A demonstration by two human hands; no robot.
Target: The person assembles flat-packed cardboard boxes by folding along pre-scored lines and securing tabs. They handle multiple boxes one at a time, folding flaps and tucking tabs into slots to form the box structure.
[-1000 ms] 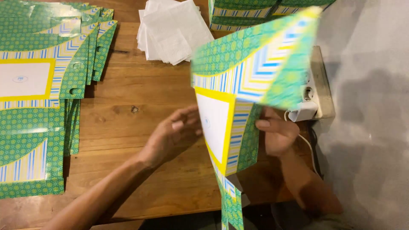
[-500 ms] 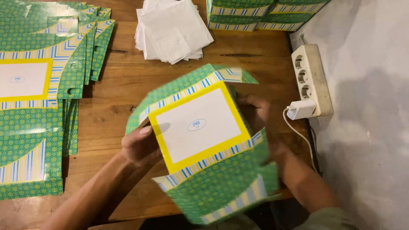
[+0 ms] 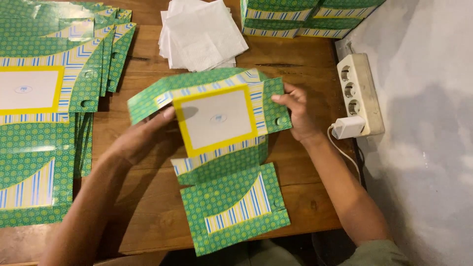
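At frame centre, both hands grip a flat green box blank (image 3: 217, 128).
Left hand (image 3: 140, 138) pinches its left flap, right hand (image 3: 295, 111) its right flap, above the wooden table (image 3: 148, 197).

Box blank (image 3: 217, 148) mid-table — flat stack (image 3: 44, 113) left, napkins (image 3: 202, 32) behind.

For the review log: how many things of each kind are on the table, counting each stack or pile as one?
Box blank held in both hands: 1
Stack of flat blanks: 1
Stack of folded boxes: 1
Pile of white paper sheets: 1
Power strip: 1
Total: 5
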